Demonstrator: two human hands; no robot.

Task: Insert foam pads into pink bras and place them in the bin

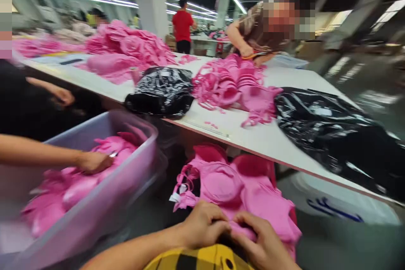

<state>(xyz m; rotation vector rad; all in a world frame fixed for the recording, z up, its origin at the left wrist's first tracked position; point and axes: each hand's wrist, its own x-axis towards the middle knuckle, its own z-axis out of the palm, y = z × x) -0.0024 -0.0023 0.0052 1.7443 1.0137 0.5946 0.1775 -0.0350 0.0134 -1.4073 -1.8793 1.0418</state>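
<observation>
Both of the wearer's hands were at the bottom of the view, at 6 o'clock. The left hand (pixel 204 224) was curled, its fingers pressed down onto the near edge of a pink bra (pixel 234 192). The right hand (pixel 261 240) lay just beside it at 3 o'clock, fingers bent and gripping the same edge of fabric. The two hands touched or nearly touched; the blur prevented a firmer finding. The bra lay cups-up on a stack of like pink garments directly at 12 o'clock from the hands, below the table's front edge. A white tag (pixel 174 197) hung at the stack's 9 o'clock side. A yellow and black checked cloth (pixel 196 260) showed beneath the wrists.

At 9 o'clock stood a clear plastic bin (pixel 126 185) holding more pink garments. A co-worker's hand (pixel 93 161) rested flat on those garments inside the bin. Another hand (pixel 61 95) showed farther back at 10 o'clock.

The white table (pixel 253 135) ran across at 12 o'clock. On it lay a black plastic bag (pixel 161 90), a heap of pink bras (pixel 234 84) and a second black bag (pixel 332 126) at 2 o'clock. A person in a brown top (pixel 256 29) leaned over the far side. A person in a red shirt (pixel 182 25) stood well behind.
</observation>
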